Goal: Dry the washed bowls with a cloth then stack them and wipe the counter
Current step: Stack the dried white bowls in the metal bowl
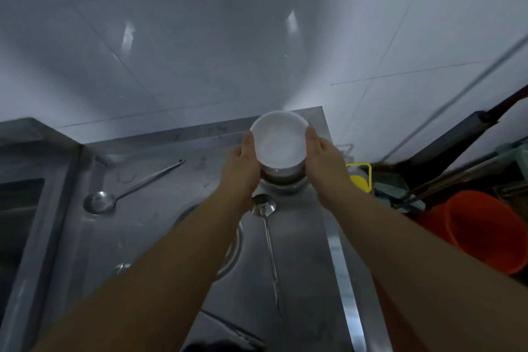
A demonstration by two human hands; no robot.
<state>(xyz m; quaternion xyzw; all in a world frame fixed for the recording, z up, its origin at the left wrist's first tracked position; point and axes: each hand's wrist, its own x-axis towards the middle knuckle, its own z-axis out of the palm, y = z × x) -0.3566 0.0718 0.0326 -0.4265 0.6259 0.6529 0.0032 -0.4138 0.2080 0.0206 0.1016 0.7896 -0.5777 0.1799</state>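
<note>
Now our left hand (246, 164) and right hand (322, 160) curl round the two sides of the white bowl (279, 142), which sits on top of what looks like a small stack of bowls (281, 177) at the back of the steel counter (160, 231), so we should hold it level and set it down softly. We see no cloth. Two long metal spoons (125, 194) lie on the shiny counter, white tiles (200, 51) rise behind, and an orange bucket (483, 230) stands to the right.
</note>
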